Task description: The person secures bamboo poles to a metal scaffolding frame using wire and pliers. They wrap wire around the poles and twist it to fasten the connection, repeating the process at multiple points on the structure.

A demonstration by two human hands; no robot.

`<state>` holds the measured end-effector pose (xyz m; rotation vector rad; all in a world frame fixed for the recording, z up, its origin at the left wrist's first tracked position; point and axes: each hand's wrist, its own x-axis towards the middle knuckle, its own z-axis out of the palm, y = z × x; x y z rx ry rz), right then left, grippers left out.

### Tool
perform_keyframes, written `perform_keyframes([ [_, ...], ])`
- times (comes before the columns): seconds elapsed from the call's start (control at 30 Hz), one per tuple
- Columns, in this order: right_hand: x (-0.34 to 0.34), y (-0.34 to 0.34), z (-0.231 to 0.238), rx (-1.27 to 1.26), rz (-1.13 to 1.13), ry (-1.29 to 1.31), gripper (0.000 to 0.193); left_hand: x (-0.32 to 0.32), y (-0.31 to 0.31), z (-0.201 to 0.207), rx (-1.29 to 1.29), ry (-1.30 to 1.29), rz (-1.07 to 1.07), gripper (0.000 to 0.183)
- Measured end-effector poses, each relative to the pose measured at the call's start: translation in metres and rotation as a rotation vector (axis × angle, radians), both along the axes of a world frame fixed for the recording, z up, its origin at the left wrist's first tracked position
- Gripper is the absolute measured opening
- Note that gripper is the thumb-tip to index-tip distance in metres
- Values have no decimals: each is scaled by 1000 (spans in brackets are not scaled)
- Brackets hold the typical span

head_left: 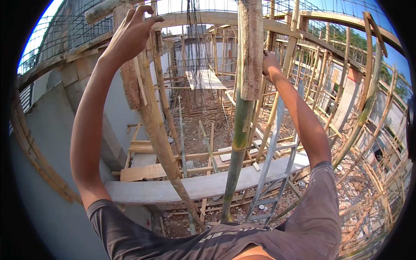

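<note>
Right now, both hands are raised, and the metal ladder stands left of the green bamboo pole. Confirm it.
Wrong side: the head view shows the metal ladder right of the green bamboo pole. The left hand and right hand are indeed raised.

The upright board [252,52], its top cut off, partly hides the right hand [271,66].

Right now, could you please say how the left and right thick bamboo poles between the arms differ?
The left pole is mostly tan, while the right pole is largely green lower down. The left pole slants clearly in the picture; the right pole looks closer to upright. Both have a rough-barked piece of wood along the upper part.
</note>
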<state>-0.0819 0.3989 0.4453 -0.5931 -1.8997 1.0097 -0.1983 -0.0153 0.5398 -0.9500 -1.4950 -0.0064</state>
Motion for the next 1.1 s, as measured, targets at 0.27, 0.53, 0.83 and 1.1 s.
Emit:
perform_keyframes([
  [0.27, 7, 1, 9, -95, 84, 62, 38, -37, 17, -5, -77, -93, -58, 34],
  [0.53, -2, 6, 5, -24, 57, 44, 36, -72, 63, -19, -51, -198, -112, 28],
  [0.83, -12, 34, -2, 81, 123, 181, 38, -130, 94, 35, 459, -520, 201, 24],
  [1.1, -12, 21, -8, -79, 162, 260, 30, -113, 126, 59, 723, -761, 113, 55],
])
